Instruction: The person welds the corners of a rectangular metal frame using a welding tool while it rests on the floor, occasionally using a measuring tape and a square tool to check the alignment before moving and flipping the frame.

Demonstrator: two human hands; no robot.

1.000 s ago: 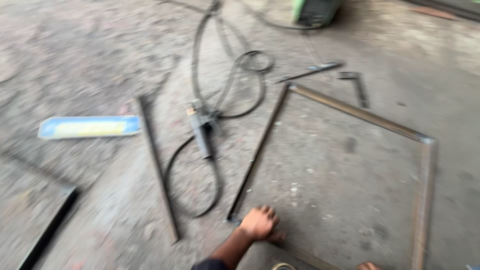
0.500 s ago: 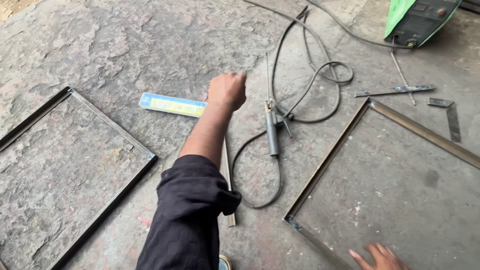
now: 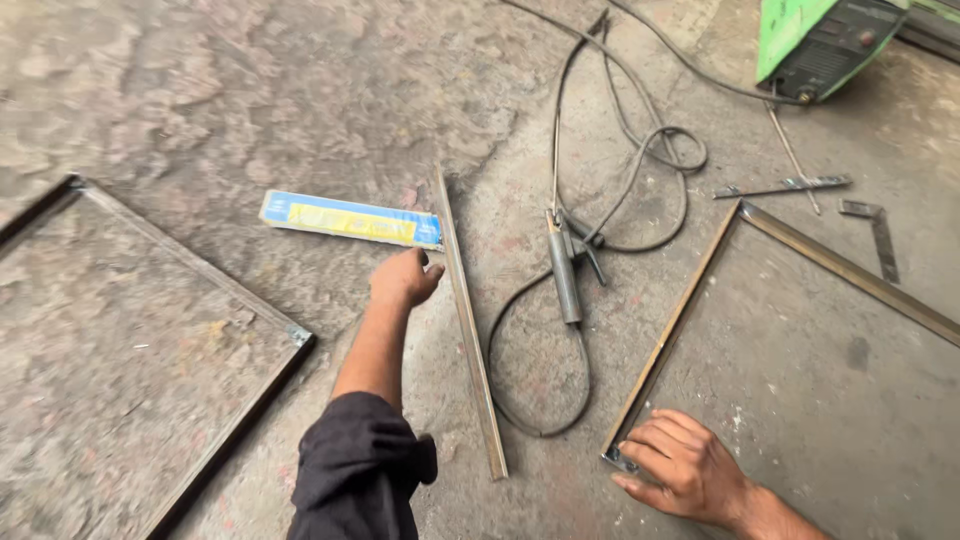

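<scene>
a: head view. we take the long metal bar (image 3: pixel 468 330) lying flat on the concrete floor (image 3: pixel 250 90) as our landmark. where do we find the left hand?

b: our left hand (image 3: pixel 403 278) is stretched out just left of the bar's upper half, fingers loosely curled and grasping nothing; whether the fingertips touch the bar we cannot tell. the dark sleeve (image 3: pixel 358 470) sits near the bar's lower end.

a: and the flat blue and yellow packet (image 3: pixel 350 220)?

b: left of the bar's top end, its right tip almost at the bar, just above our left hand.

a: the right hand?

b: our right hand (image 3: pixel 682 468) lies to the right of the bar's lower end, spread open, palm down, pressing on the near corner of the metal frame (image 3: pixel 668 330). it clasps nothing.

a: what lies between bar and frame?

b: the welding electrode holder (image 3: pixel 565 268) with its black cable (image 3: pixel 560 130) looping. a second dark frame (image 3: pixel 235 420) lies well left of the bar; a green welding machine (image 3: pixel 825 40) stands far up and right.
</scene>
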